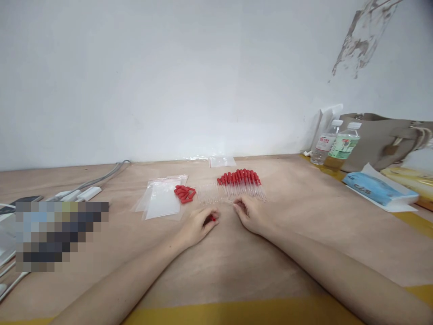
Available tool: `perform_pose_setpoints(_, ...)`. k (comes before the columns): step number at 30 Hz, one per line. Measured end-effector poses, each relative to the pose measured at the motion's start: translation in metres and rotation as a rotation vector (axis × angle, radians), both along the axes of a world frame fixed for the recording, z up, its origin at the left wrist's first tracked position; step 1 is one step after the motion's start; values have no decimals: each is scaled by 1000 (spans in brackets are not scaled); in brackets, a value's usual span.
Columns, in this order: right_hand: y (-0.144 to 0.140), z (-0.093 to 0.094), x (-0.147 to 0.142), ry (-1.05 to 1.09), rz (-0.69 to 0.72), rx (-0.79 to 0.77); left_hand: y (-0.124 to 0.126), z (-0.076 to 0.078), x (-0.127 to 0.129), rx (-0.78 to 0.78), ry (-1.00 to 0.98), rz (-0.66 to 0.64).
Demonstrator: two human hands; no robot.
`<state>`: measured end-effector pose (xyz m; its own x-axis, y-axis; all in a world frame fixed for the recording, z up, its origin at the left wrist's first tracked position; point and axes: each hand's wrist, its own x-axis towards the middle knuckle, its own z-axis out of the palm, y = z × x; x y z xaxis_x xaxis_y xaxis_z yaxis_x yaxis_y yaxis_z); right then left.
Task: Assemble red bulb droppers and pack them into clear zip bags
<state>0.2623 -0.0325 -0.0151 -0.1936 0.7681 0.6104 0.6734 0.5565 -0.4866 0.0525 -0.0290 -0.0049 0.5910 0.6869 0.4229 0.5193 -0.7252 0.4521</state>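
My left hand (199,224) curls around a red rubber bulb (213,219) near the tabletop's (304,234) middle; my right hand (250,214) rests loosely curled, seemingly empty, just before the row of red-capped droppers (241,183). Loose red bulbs (184,193) lie beside clear bags (162,198).

On the table (304,234), the loose bulbs (184,193) lie between the bags (162,198) on their left and the row of droppers (240,183) on their right, with both hands just nearer and two bottles (334,144) far right.
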Motion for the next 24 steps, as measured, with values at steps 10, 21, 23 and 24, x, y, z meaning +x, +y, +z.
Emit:
perform_pose_setpoints(10, -7, -2, 1, -114, 147, 100, 3, -9, -3, -71, -112, 88)
perform_pose_setpoints(21, -8, -4, 2, -273, 189, 131, 5, -8, -2, -31, -186, 74)
perform_pose_setpoints(23, -8, -3, 2, -276, 167, 128, 5, -8, -2, -17, -197, 70)
perform_pose_setpoints(24, -8, -3, 1, -276, 158, 127, 5, -8, -3, -14, -200, 70)
